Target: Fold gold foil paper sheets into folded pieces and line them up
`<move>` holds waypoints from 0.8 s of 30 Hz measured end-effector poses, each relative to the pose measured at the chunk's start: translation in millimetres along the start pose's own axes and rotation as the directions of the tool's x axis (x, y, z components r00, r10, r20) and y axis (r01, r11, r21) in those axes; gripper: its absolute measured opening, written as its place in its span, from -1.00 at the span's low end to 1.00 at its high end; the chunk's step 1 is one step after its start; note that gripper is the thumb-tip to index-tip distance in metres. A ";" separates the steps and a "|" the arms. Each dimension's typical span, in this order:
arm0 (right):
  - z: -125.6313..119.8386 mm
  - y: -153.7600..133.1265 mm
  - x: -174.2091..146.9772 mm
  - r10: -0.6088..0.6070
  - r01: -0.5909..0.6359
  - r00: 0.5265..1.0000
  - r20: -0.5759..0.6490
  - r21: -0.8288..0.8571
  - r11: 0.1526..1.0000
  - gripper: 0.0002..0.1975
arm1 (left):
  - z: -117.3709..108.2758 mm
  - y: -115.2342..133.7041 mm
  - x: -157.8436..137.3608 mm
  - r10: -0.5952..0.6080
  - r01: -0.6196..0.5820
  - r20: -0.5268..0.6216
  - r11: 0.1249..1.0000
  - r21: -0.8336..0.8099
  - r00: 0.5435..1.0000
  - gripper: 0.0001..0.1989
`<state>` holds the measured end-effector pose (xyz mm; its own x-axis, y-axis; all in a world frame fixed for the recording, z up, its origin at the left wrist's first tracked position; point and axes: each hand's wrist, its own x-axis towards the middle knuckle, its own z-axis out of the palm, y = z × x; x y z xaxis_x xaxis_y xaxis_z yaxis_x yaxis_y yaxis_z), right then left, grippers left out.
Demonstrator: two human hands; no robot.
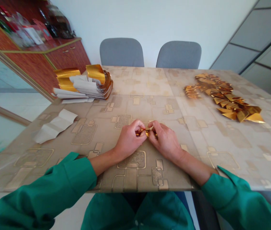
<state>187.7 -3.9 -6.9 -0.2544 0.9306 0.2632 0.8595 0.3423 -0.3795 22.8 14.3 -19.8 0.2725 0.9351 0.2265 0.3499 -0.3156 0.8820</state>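
Both my hands meet over the near middle of the table, pinching one small piece of gold foil paper (pixel 147 133) between them. My left hand (pixel 131 138) has its thumb and fingertips closed on the paper's left part. On the right part, the thumb and fingers of my right hand (pixel 165 140) are closed as well. Fingers cover most of the piece, so its folded shape is hard to make out. At the far left lies a stack of gold paper sheets (pixel 94 83) with pale backs, bent over. Far to the right, a heap of folded gold paper pieces (pixel 231 97) spreads out.
A creased pale sheet (pixel 56 126) lies alone on the left of the patterned tablecloth (pixel 135 105). Two grey chairs (pixel 121 52) stand behind the table's far edge. A wooden cabinet (pixel 65 56) with bottles and bags is at the back left.
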 end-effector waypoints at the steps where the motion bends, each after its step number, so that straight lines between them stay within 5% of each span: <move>1: 0.1 0.1 0.1 -0.002 0.002 1.000 0.019 0.033 0.999 -0.84 | 0.0 0.1 0.0 0.002 -0.002 -0.001 1.000 -0.003 1.000 -0.93; 14: 3.7 4.4 1.0 0.066 -0.068 0.997 0.030 0.079 0.995 -0.72 | 0.4 1.6 -0.9 -0.010 0.010 0.002 0.997 0.070 1.000 -0.92; 24: 1.0 0.5 1.1 0.091 -0.092 0.996 -0.008 -0.045 0.995 -0.81 | -3.2 8.7 2.3 -0.053 0.042 0.047 0.980 0.197 0.997 -0.90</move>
<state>187.5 -2.6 -7.7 -0.1714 0.9570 0.2342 0.8984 0.2493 -0.3615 23.7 14.3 -10.3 0.2959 0.9418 0.1598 0.5306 -0.3012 0.7923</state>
